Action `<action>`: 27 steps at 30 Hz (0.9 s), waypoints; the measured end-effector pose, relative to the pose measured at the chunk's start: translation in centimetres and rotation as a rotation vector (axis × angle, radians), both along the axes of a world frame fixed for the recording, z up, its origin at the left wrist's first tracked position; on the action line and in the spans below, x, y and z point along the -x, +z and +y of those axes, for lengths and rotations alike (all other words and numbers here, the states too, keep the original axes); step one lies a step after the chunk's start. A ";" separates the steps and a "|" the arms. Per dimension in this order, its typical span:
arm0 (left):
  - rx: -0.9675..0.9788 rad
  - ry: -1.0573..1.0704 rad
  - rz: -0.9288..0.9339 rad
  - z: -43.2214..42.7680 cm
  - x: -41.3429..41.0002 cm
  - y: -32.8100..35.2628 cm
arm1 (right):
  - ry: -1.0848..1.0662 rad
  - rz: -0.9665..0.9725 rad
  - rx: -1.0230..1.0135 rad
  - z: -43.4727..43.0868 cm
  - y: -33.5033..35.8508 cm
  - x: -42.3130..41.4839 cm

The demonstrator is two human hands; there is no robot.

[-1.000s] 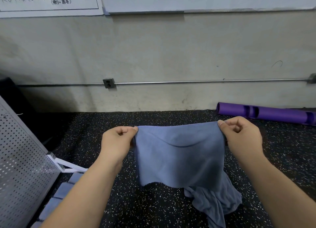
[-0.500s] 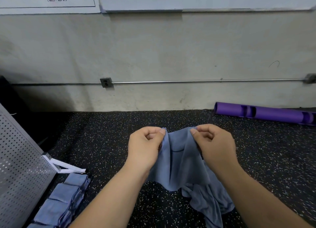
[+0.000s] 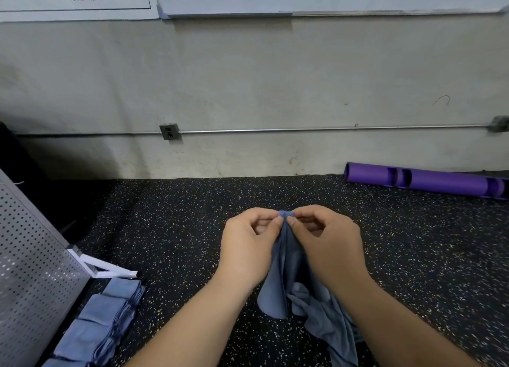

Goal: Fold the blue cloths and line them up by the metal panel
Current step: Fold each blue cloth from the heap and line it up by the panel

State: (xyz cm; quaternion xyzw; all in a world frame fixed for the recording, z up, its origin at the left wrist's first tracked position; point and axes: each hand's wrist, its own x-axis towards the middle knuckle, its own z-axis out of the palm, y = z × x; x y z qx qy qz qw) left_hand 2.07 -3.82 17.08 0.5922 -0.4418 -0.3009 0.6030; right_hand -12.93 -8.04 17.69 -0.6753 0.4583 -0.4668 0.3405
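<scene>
Left hand (image 3: pixel 248 245) and right hand (image 3: pixel 327 245), knuckles together, each pinch a top corner of the blue cloth (image 3: pixel 285 278), which hangs vertically below; the metal panel (image 3: pixel 30 256) stands left.

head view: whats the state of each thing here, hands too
left hand, pinching the top edge of the thin blue cloth
right hand, pinching the same edge, right beside the left hand
thin blue cloth, held up, gathered, hanging in loose folds
folded blue cloths, in a row beside the perforated grey metal panel
perforated grey metal panel, standing
purple plastic tube, lying by the wall
</scene>
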 end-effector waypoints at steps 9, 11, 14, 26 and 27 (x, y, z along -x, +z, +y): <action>0.005 0.033 0.033 0.0 0.4 -0.3 | -0.005 -0.006 0.003 0.8 -0.2 -0.3; 0.002 0.030 0.048 0.0 0.4 -0.3 | 0.004 -0.006 -0.005 1.0 -0.2 -0.3; 0.007 0.029 0.061 0.2 0.3 -0.2 | 0.018 -0.018 -0.012 1.1 0.0 -0.4; -0.032 -0.100 0.081 0.4 -0.1 0.4 | 0.037 -0.077 -0.058 0.7 0.3 -0.2; -0.043 -0.119 0.053 0.3 -0.2 0.4 | 0.036 -0.080 -0.065 0.5 0.1 -0.2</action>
